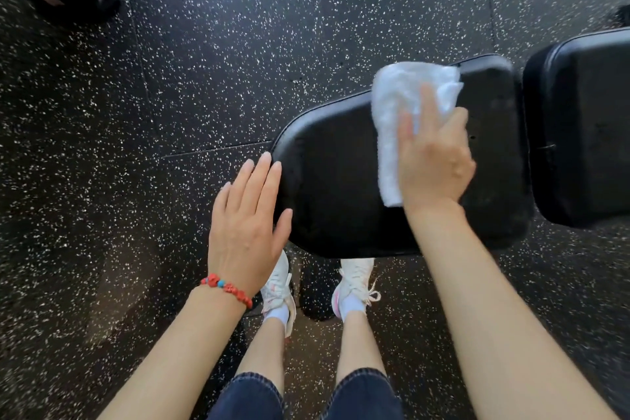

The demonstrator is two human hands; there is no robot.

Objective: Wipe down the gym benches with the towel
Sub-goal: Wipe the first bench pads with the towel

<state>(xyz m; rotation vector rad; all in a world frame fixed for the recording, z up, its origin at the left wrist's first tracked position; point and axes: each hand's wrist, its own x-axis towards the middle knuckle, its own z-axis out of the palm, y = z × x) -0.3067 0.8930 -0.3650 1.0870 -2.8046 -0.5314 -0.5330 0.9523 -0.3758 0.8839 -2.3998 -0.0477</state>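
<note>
Towel (402, 119) lies under flat right hand (434, 160) on bench seat pad (334, 187); left hand (247, 215) relaxed beside it.

Hands: two, left hand (247, 215) at 7 o'clock, right hand (434, 160) at 4 o'clock
Towels: one, white towel (397, 112)
Bench pads: two, seat pad (341, 181), second pad (586, 133) at 3 o'clock
Shoes: two, white
Bracelets: one, red bracelet (226, 288)

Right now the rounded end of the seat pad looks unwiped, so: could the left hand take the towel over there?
Probably yes. The left hand is open at the seat pad's rounded end, nothing between it and the towel, though the right hand presses it flat.
</note>
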